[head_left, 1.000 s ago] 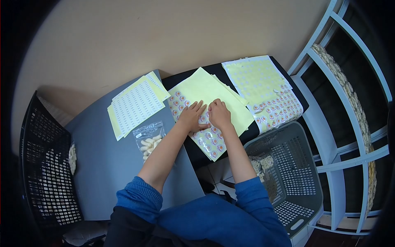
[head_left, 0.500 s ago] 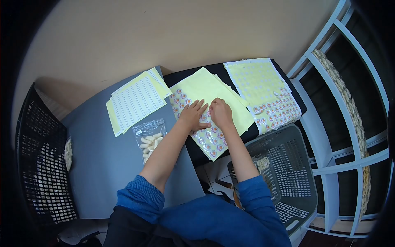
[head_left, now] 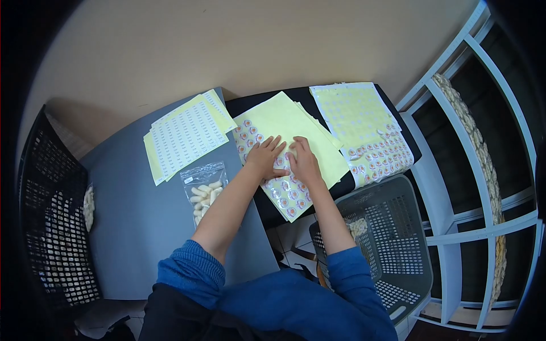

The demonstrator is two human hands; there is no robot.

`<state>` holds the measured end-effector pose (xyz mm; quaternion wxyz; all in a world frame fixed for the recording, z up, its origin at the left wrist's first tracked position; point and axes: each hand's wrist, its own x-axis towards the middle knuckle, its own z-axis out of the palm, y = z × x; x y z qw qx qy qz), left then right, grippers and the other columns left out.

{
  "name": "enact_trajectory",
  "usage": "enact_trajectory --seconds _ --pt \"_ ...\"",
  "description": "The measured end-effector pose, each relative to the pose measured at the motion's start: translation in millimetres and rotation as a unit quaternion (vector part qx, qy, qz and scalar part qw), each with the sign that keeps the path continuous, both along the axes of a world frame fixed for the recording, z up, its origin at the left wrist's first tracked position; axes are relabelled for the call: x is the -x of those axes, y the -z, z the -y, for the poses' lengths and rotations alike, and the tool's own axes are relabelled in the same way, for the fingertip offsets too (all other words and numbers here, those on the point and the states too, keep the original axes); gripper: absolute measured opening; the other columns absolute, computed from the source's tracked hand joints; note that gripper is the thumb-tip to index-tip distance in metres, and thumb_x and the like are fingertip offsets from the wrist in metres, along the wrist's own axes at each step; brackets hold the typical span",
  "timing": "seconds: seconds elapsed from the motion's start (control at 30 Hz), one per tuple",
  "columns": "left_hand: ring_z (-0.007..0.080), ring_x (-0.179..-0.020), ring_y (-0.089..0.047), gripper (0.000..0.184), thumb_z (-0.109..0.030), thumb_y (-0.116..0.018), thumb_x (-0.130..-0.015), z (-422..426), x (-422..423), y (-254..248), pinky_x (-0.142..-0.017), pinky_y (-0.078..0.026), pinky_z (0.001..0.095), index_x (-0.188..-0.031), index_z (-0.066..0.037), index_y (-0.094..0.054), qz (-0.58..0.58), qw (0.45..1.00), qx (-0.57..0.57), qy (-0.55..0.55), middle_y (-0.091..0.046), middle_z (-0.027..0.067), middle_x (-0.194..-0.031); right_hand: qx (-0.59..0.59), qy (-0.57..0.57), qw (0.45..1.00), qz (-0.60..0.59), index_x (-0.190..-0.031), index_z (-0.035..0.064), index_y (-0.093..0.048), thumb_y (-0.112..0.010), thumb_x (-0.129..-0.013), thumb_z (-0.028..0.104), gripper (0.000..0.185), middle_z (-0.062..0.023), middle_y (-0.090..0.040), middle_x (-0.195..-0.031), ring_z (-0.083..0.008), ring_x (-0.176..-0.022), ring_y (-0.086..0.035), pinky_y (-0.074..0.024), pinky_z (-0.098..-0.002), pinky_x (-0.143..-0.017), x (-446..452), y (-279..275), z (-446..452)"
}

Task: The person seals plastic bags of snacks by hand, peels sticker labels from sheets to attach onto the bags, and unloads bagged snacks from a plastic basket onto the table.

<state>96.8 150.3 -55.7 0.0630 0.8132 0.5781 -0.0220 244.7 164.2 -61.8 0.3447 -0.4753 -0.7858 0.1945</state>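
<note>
A yellow sticker sheet (head_left: 310, 122) lies at a slant on the black surface, with round orange-and-white stickers (head_left: 293, 199) along its lower-left part. My left hand (head_left: 263, 160) rests flat on it, fingers spread and thumb out to the right over the stickers. Just to the right, my right hand (head_left: 306, 165) touches the same sheet with bent fingers and the thumb apart; I see nothing held in it. A zip bag of pale, finger-shaped pieces (head_left: 203, 190) is beside my left forearm on the grey table.
White label sheets (head_left: 187, 136) lie on the grey table (head_left: 136, 227). A partly used sticker sheet (head_left: 347, 108) is at the right. Below it stands a grey basket (head_left: 392, 221) holding a small bag. A black basket (head_left: 57, 227) is at the left, a pale blue rack (head_left: 455, 227) at the right.
My right hand's fingers have loosened from a tighter curl and spread over the sheet. My left hand stays flat in place. The whole view has shifted slightly.
</note>
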Motion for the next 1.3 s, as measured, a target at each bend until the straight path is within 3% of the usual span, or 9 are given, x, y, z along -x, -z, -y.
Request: enact_trajectory --seconds 0.13,0.33,0.4,0.53,0.73,0.8,0.9,1.1,1.3 --pt "0.0228 -0.125 -0.021 0.089 -0.066 -0.049 -0.064 1 1 2 -0.1 -0.024 0.0393 -0.131 -0.015 -0.022 0.006 1.0 -0.01 0.002 -0.018 0.007 -0.137 -0.058 -0.029 0.998 0.003 -0.08 -0.0011 -0.055 -0.055 -0.071 0.006 0.012 -0.0117 -0.05 -0.107 -0.0286 -0.084 -0.056 -0.0448 -0.0334 -0.075 -4 12 -14" --pt "0.0229 -0.125 -0.021 0.088 -0.065 -0.051 -0.064 0 0 1 -0.1 -0.023 0.0392 -0.132 -0.016 -0.021 0.01 1.0 -0.004 -0.003 -0.018 0.0069 -0.137 0.043 0.009 0.996 0.082 -0.079 -0.0007 -0.056 -0.054 -0.071 0.006 0.01 -0.0109 -0.052 -0.105 -0.0269 -0.092 -0.053 -0.0434 -0.0341 -0.077 10 2 -14" --pt "0.0229 -0.125 -0.021 0.089 -0.064 -0.051 -0.064 0 0 1 -0.1 -0.023 0.0392 -0.132 -0.016 -0.021 0.003 1.0 -0.006 0.0 -0.018 0.007 -0.137 -0.096 0.044 0.983 0.151 -0.081 -0.0007 -0.055 -0.052 -0.071 0.004 0.011 -0.0092 -0.051 -0.106 -0.0253 -0.096 -0.05 -0.0421 -0.0333 -0.079 14 14 -12" --pt "0.0229 -0.125 -0.021 0.089 -0.065 -0.051 -0.064 1 0 2 -0.1 -0.024 0.039 -0.132 -0.016 -0.021 -0.002 1.0 -0.005 0.002 -0.018 0.0071 -0.137 -0.103 0.049 0.977 0.181 -0.083 -0.0009 -0.053 -0.05 -0.072 0.003 0.012 -0.0075 -0.05 -0.105 -0.0238 -0.096 -0.049 -0.0423 -0.0332 -0.078 14 13 -9" --pt "0.0227 -0.125 -0.02 0.089 -0.066 -0.05 -0.064 0 0 4 -0.1 -0.024 0.0385 -0.132 -0.015 -0.021 0.007 1.0 -0.007 -0.002 -0.018 0.0072 -0.137 0.003 0.005 0.989 0.145 -0.085 -0.0011 -0.052 -0.049 -0.074 0.004 0.012 -0.0092 -0.049 -0.103 -0.0266 -0.094 -0.049 -0.0423 -0.0353 -0.077 5 3 -7" --pt "0.0229 -0.125 -0.02 0.089 -0.066 -0.049 -0.064 -1 0 5 -0.1 -0.024 0.0388 -0.132 -0.015 -0.021 -0.005 1.0 -0.009 0.001 -0.017 0.0073 -0.137 0.04 -0.017 0.998 0.054 -0.09 -0.0004 -0.052 -0.052 -0.074 0.006 0.017 -0.0098 -0.048 -0.104 -0.0272 -0.094 -0.05 -0.0423 -0.0347 -0.077 0 1 -6" --pt "0.0233 -0.126 -0.02 0.089 -0.067 -0.048 -0.065 -1 1 6 -0.1 -0.023 0.0391 -0.132 -0.015 -0.02 -0.006 1.0 -0.006 0.005 -0.017 0.0074 -0.138 -0.067 -0.027 0.997 -0.034 -0.087 0.0008 -0.055 -0.056 -0.072 0.007 0.016 -0.0102 -0.049 -0.106 -0.0271 -0.092 -0.052 -0.0426 -0.0336 -0.077 -7 7 -7" --pt "0.0235 -0.126 -0.019 0.089 -0.067 -0.047 -0.065 0 1 4 -0.1 -0.023 0.0392 -0.132 -0.015 -0.019 -0.007 1.0 0.0 0.001 -0.016 0.0076 -0.138 0.015 -0.01 1.0 -0.026 -0.072 0.0013 -0.058 -0.058 -0.069 0.005 0.005 -0.0116 -0.055 -0.095 -0.0282 -0.086 -0.055 -0.0423 -0.035 -0.079 -1 10 -15" --pt "0.0222 -0.126 -0.018 0.09 -0.068 -0.046 -0.065 1 0 3 -0.1 -0.022 0.0387 -0.133 -0.016 -0.018 -0.018 1.0 0.008 -0.002 -0.015 0.0066 -0.138 -0.008 -0.033 0.999 -0.005 -0.074 0.0016 -0.054 -0.053 -0.073 0.004 0.003 -0.0058 -0.055 -0.089 -0.028 -0.078 -0.055 -0.0401 -0.0384 -0.085 0 5 -7"
